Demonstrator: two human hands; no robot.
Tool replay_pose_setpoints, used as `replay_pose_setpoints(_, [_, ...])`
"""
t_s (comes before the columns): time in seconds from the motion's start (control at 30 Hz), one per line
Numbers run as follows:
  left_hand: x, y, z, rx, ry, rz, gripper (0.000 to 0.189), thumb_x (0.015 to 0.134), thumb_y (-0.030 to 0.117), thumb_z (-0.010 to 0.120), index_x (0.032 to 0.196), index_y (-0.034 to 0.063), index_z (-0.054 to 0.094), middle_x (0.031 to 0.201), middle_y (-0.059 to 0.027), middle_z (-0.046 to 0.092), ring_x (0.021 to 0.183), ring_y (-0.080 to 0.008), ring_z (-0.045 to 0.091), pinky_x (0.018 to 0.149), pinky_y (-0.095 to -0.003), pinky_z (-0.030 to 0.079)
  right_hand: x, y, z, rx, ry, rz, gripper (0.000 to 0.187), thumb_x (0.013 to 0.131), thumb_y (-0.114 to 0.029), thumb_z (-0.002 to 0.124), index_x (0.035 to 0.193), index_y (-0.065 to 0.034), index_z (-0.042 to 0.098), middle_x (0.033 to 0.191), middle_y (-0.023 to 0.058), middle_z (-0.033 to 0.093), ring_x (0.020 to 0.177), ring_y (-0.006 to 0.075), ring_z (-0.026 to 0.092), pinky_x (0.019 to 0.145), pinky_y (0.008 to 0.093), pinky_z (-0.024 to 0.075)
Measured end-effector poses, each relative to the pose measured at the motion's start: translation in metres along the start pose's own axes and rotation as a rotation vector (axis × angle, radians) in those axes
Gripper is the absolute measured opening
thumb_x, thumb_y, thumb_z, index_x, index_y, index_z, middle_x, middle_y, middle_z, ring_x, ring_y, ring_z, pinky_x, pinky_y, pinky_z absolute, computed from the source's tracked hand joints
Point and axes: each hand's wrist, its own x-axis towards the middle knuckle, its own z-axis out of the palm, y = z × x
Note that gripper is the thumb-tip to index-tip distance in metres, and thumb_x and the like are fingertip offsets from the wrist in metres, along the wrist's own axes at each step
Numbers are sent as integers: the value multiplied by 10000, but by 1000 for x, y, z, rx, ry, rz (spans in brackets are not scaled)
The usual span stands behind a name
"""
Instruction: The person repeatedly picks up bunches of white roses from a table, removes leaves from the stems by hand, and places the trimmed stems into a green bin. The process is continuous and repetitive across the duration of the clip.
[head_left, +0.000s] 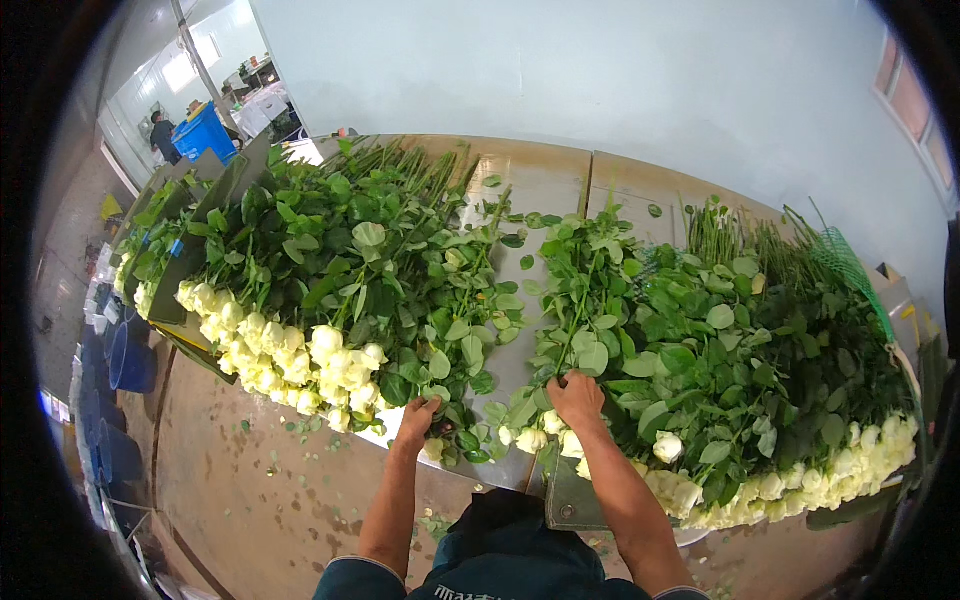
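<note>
My left hand (420, 421) is closed at the upper stem of a rose, just above a pale bloom (434, 448); leaves hide most of its fingers. Curled around a leafy rose stem (574, 330) is my right hand (577, 399), with a few cream-white rose blooms (532, 440) just below and left of it. To the left lies a thick pile of leafy rose stems (330, 247), its cream blooms (285, 352) hanging toward my side. Another pile of roses (720, 352) covers the right of the table, blooms along the near edge.
The metal table (517, 337) shows between the piles, with loose leaves on it. Green dividers (202, 232) stand at left, and green netting (847, 259) edges the right pile. Blue buckets (129, 360) stand on the floor. Someone in dark clothing (163, 136) is far back.
</note>
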Motion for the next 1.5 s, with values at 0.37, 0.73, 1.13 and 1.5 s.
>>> replay_pose_setpoints(0.37, [17, 26, -32, 198, -16, 218, 407, 846, 285, 718, 1070, -32, 598, 917, -46, 635, 799, -115, 577, 667, -290, 482, -4, 7, -55, 543, 5, -21, 238, 782, -222, 607, 799, 16, 619, 676, 78, 597, 606, 185, 534, 607, 331, 448])
replay_pose_setpoints(0.73, [33, 32, -31, 512, -222, 141, 577, 824, 236, 688, 1255, -98, 498, 1013, -180, 659, 877, -191, 617, 764, -321, 496, -49, -74, -102, 1068, 246, -219, 304, 921, -176, 589, 1191, -37, 600, 906, 13, 634, 715, 83, 596, 615, 225, 486])
replay_pose_setpoints(1.13, [25, -12, -30, -132, -108, -114, 550, 853, 38, 602, 1342, -65, 371, 997, -141, 627, 783, -205, 610, 593, -332, 516, -67, -95, 105, 726, -94, 12, 326, 926, -94, 567, 1247, -35, 569, 972, 54, 646, 832, 98, 567, 746, 257, 465])
replay_pose_setpoints(1.5, [-5, 14, -8, -66, -137, 21, 576, 879, 166, 675, 1345, -34, 400, 1014, -104, 630, 832, -133, 586, 689, -274, 484, -61, -69, 130, 817, -100, -12, 334, 928, -91, 548, 1255, -27, 557, 868, 59, 630, 741, 125, 539, 676, 283, 452])
